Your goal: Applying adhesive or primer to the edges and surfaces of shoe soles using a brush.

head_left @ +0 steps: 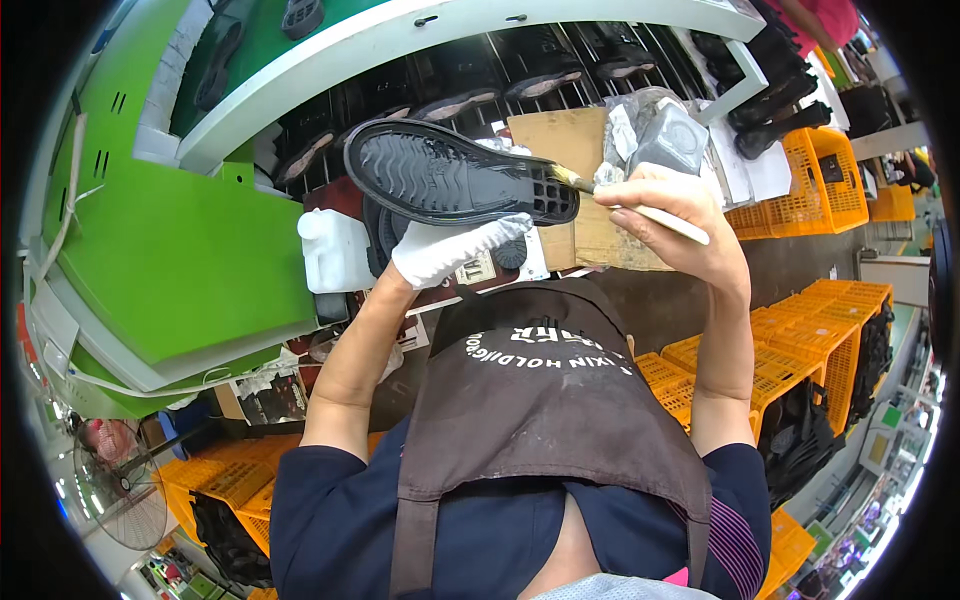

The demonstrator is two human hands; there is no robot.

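My left hand (455,248), in a white glove, supports a black shoe sole (415,170) from its near side and underneath. The sole lies with its hollow inner face up, its wide toe part to the left and its gridded heel to the right. Its inside looks glossy and wet. Bare, my right hand (670,215) pinches the pale handle of a brush (650,212). The bristles touch the sole's far rim near the heel. Part of my left hand's fingers is hidden under the sole.
A white plastic bottle (335,250) stands left of the sole. Cardboard (560,135) and a plastic-wrapped container (670,140) lie to the right. Beyond, several black shoe parts rest on a rack (540,85) behind a white frame. A green machine (170,270) fills the left; orange crates (800,180) stand right.
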